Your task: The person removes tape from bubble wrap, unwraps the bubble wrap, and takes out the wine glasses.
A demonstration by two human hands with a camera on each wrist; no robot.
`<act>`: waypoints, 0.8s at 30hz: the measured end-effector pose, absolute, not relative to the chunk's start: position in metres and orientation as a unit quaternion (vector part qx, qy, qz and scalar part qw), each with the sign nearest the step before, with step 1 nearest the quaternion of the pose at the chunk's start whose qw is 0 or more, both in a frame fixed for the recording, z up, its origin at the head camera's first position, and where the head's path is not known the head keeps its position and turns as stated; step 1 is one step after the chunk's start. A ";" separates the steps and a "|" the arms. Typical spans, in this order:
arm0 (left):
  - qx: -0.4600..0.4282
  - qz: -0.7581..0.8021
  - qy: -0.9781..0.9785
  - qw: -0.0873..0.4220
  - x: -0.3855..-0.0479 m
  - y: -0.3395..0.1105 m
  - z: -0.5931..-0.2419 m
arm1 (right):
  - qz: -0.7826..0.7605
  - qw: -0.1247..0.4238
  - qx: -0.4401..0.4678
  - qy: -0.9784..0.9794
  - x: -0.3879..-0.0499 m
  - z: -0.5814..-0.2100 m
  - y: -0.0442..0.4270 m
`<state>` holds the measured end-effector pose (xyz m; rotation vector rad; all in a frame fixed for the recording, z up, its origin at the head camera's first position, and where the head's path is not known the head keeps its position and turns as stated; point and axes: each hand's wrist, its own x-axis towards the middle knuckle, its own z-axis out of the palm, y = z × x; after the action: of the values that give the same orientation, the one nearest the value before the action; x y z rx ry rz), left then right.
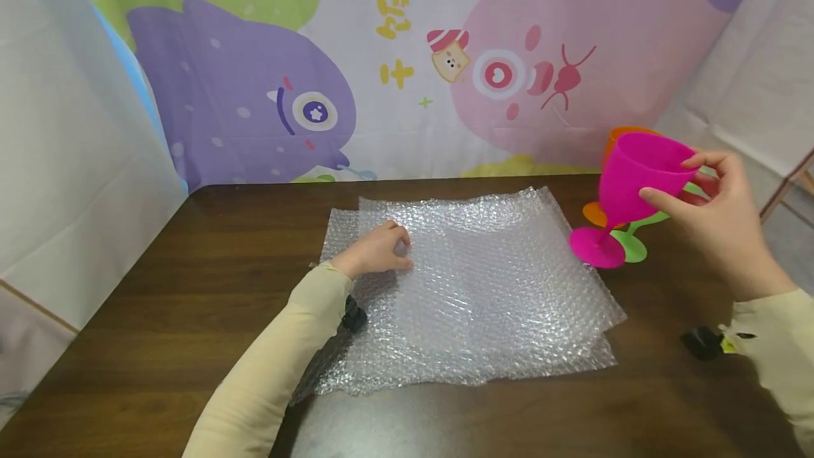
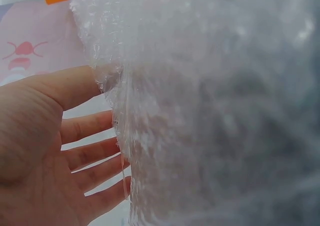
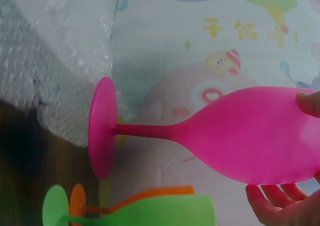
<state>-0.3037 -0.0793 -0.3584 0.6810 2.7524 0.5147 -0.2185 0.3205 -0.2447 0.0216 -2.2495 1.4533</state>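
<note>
My right hand (image 1: 725, 210) grips a bright pink plastic goblet (image 1: 642, 175) by the rim of its bowl. The goblet is tilted slightly, its round foot (image 3: 102, 128) pointing down near the right edge of the bubble wrap. Against the left part of the bubble wrap (image 1: 483, 288) rests my left hand (image 1: 375, 249). In the left wrist view its fingers (image 2: 90, 151) are spread and fairly straight, with the tips at the edge of the wrap. Behind the pink goblet stand a green goblet (image 1: 634, 246) and an orange goblet (image 1: 596, 215), both partly hidden.
Bubble wrap sheets lie overlapping on a dark wooden table (image 1: 159, 316). A cartoon-printed cloth (image 1: 407, 133) hangs along the table's far edge. White sheets hang at the left and right sides.
</note>
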 end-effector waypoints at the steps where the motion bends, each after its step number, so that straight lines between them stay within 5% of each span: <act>1: 0.235 0.176 0.947 0.130 -0.304 -0.079 -0.358 | 0.518 0.235 0.000 -0.823 -0.218 -0.245 0.323; 24: 0.229 0.177 0.948 0.131 -0.301 -0.077 -0.359 | 0.431 0.265 -0.085 -0.858 -0.217 -0.290 0.387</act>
<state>-0.3015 -0.0774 -0.3585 0.6658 2.7533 0.5143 -0.2174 0.3869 -0.2900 -0.2302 -2.3194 1.1641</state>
